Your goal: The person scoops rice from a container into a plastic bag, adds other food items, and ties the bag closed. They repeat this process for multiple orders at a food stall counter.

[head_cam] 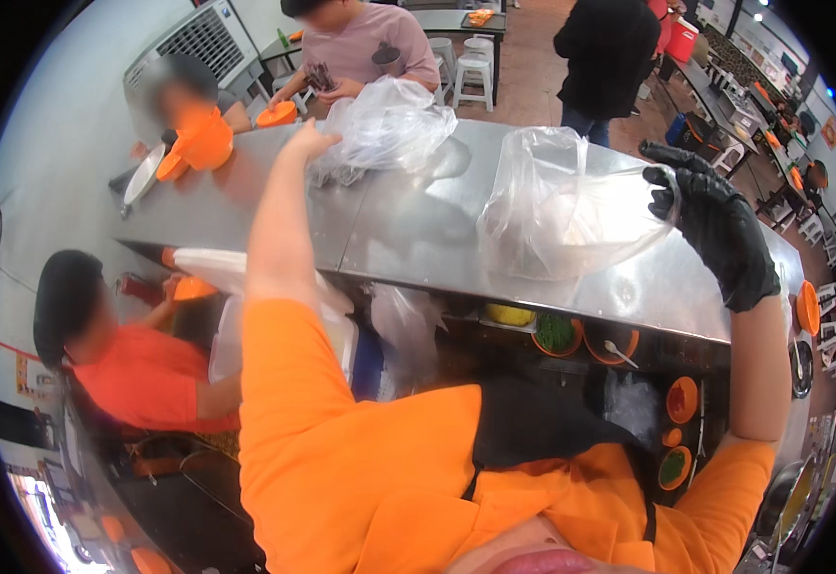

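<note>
My left hand, bare, reaches across the steel counter to the near-left edge of a heap of clear plastic bags. Its thumb and a finger are spread beside the film; whether it grips any is unclear. On the right, my right hand wears a black glove. Its curled fingers hold the stretched side of a clear plastic carrier bag, which stands on the counter with a handle loop upright. Glare whitens the bag's right part, so its contents cannot be made out.
Across the counter, a person holds a cup of dark utensils near an orange bowl. Orange jugs stand left. A co-worker in red is at my left. Below the counter edge sit bowls of chopped greens and red food.
</note>
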Demonstrator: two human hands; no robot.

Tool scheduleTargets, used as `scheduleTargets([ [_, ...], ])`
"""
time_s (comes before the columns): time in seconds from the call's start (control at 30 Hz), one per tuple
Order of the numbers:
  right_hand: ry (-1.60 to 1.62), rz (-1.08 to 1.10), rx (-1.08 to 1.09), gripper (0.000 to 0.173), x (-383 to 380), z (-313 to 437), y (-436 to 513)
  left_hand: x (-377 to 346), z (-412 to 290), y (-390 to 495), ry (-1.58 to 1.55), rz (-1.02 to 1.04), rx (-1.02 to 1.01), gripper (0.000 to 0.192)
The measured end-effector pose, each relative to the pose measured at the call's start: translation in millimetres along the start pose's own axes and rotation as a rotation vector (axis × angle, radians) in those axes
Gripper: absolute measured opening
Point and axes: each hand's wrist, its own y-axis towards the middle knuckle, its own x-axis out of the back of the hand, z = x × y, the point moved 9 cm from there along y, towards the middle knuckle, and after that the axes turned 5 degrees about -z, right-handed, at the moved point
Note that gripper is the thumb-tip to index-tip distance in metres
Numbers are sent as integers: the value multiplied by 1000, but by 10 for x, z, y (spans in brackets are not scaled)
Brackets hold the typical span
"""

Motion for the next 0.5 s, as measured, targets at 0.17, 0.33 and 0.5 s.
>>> scheduleTargets([
  [0.17, -58, -39, -44, 37, -154, 28, -13, -772, 599, 550, -3, 53, -146, 56],
  [0.33, -35, -27, -29, 37, -283, 86, -39, -818, 664, 614, -94, 153, 8, 58],
  [0.5, -95, -88, -34, 37, -161, 49, -96, -445, 297, -30, 150, 147, 192, 58],
])
